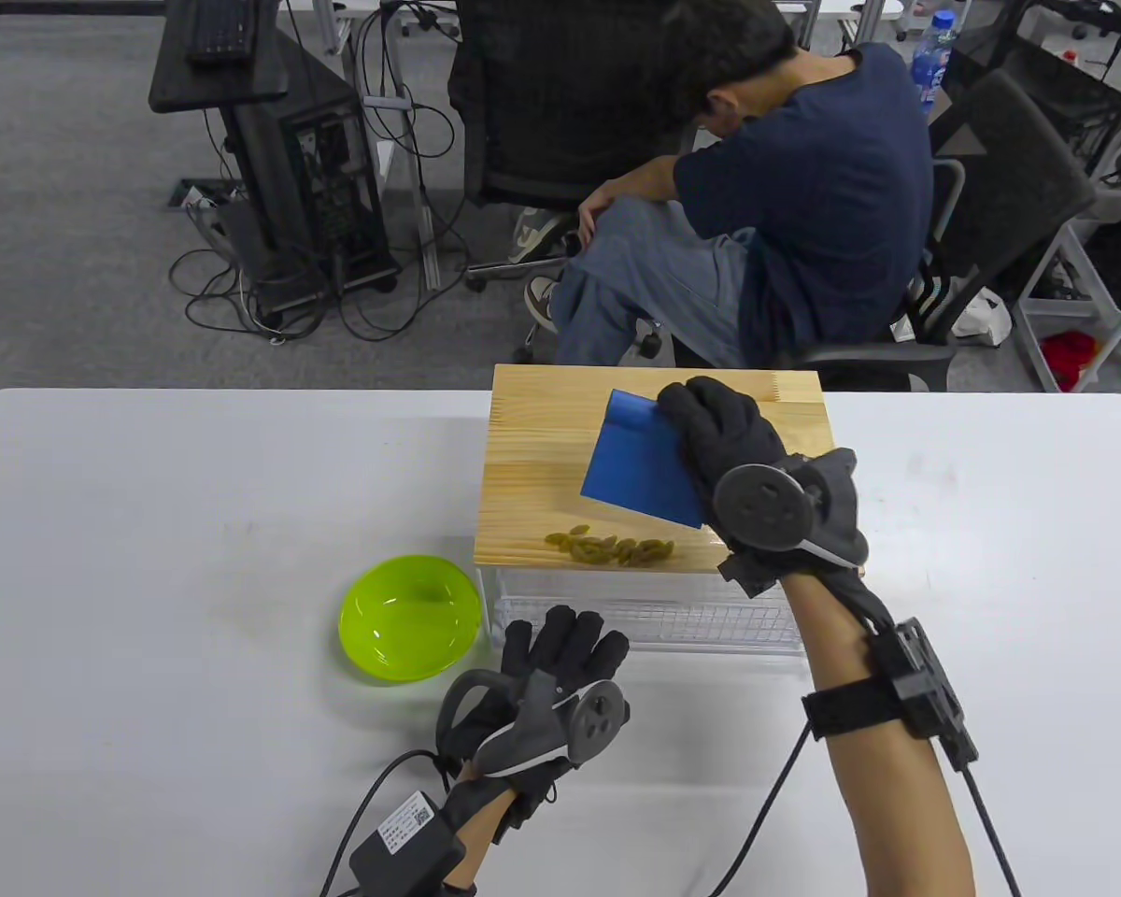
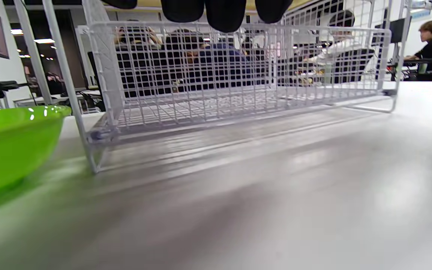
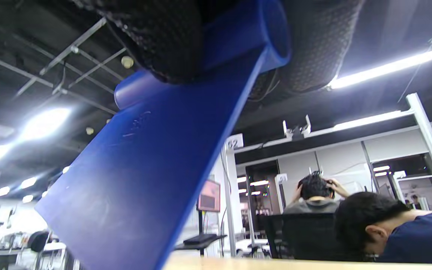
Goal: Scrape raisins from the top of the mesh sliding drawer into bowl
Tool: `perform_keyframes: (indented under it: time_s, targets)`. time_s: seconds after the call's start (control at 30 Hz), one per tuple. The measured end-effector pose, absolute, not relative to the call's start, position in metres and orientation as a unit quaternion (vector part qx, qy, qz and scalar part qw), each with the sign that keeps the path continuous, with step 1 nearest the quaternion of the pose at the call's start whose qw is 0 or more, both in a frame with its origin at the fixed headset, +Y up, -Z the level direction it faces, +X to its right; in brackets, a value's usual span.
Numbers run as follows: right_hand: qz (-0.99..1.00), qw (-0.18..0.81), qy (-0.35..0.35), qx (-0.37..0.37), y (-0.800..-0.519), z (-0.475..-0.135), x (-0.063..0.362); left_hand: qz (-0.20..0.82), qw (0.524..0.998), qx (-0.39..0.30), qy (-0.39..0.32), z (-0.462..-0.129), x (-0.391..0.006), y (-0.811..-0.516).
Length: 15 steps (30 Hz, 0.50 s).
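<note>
One small heap of raisins (image 1: 612,548) lies at the wooden top's (image 1: 542,448) 6 o'clock edge. The right hand (image 1: 724,439) pinches the blue scraper (image 1: 637,462); the left hand (image 1: 560,659) rests spread on the tabletop (image 1: 196,523). Sweep toward 8 o'clock, with the green bowl (image 1: 409,617) brought under the edge.

Bright ceiling strips; foreground seemingly blurred.

Raisins (image 1: 609,549) on drawer (image 1: 654,448) top near front edge; scraper (image 1: 637,462) just behind them. Bowl (image 1: 409,628) on desk (image 1: 149,561), left of drawer.

scraper (image 1: 640,467) right edge: behind right hand (image 1: 724,439) | bowl (image 2: 9,146): cropped left
</note>
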State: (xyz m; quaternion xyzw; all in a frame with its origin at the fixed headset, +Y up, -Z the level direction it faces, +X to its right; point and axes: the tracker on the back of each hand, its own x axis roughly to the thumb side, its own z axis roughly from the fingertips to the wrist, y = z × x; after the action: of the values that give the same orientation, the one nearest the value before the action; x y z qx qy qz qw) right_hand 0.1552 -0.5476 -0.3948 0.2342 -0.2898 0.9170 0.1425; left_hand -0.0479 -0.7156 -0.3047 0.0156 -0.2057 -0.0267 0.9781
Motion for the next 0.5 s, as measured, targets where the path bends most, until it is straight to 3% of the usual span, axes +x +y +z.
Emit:
perform_keyframes:
  time_s: [0.17, 0.33, 0.5]
  targets:
    - [0.913, 0.135, -0.290, 0.255, -0.563, -0.347, 0.179, -0.043, 0.979, 0.042, -0.197, -0.304, -0.047, -0.717]
    - [0.912, 0.117, -0.272, 0.284, -0.617, -0.301, 0.187, -0.045, 0.978, 0.043, -0.197, -0.304, -0.048, -0.719]
    - [0.922, 0.078, -0.239, 0.295, -0.668, -0.288, 0.190, -0.061, 0.976, 0.046, -0.203, -0.301, -0.047, -0.719]
